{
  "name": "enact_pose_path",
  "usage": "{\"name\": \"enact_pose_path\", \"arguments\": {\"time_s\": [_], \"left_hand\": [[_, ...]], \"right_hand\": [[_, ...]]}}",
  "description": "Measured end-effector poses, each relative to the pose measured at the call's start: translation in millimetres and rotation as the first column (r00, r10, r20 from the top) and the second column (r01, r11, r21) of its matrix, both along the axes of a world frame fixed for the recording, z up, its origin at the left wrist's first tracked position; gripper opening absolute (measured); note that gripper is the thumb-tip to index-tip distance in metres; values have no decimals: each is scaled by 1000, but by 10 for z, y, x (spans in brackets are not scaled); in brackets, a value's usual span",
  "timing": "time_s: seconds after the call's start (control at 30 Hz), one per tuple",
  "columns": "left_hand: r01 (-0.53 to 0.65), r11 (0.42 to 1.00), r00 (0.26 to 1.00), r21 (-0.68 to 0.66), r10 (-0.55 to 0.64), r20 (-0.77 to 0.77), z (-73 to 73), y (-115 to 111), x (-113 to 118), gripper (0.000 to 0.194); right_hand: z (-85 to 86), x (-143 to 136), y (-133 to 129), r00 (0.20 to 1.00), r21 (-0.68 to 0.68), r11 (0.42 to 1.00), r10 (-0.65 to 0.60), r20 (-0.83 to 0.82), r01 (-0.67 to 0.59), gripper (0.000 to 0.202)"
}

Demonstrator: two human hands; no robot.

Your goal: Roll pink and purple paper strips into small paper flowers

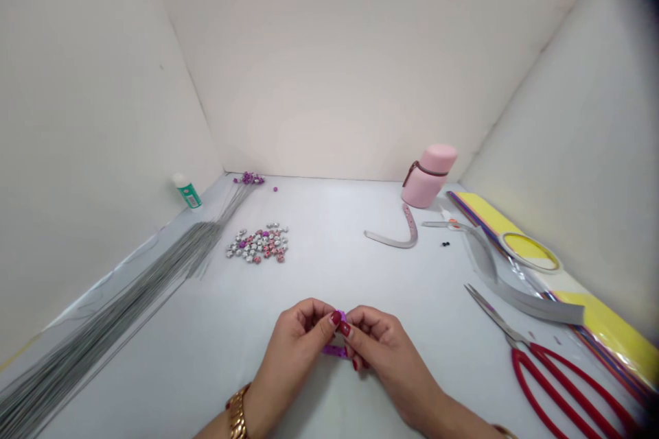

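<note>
Near the front middle of the table, my left hand (301, 336) and my right hand (384, 346) meet with thumbs and fingertips pinched together. Between them is a narrow purple strip (336, 351), both hands gripping it. Part of the strip shows below the thumbs, and a purple bit shows at the fingertips; the rest is hidden by the fingers. To the left of the hands, farther back, lies a pile of small star-like pieces (260, 245) in silver, pink and purple.
Thin grey wires (128, 309) run along the left, their far ends near purple pieces (250, 178). A glue stick (188, 192) stands by the left wall. At right are red-handled scissors (519, 343), grey ribbon (530, 302), yellow sheets (478, 209), tape roll (530, 252), a curled strip (391, 241) and a pink flask (427, 178).
</note>
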State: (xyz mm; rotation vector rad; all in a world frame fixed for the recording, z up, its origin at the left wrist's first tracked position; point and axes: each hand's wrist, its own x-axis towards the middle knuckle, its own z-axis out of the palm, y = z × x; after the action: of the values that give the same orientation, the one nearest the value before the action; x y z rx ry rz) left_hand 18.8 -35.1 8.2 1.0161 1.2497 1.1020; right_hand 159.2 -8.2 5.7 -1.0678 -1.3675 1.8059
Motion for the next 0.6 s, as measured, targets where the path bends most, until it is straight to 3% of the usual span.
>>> {"name": "enact_pose_path", "arguments": {"time_s": [0.33, 0.43, 0.6], "left_hand": [[-100, 985, 937, 141, 141, -319, 13, -49, 0, 17], [-39, 955, 879, 293, 173, -445, 13, -75, -13, 15], [153, 848, 787, 508, 207, -582, 35, -87, -59, 17]], "right_hand": [[-12, -6, -5, 1000, -51, 999, 20, 16, -19, 29], [20, -15, -18, 999, -78, 996, 28, -19, -30, 32], [63, -19, -18, 996, -80, 997, 5, -92, -12, 36]]}}
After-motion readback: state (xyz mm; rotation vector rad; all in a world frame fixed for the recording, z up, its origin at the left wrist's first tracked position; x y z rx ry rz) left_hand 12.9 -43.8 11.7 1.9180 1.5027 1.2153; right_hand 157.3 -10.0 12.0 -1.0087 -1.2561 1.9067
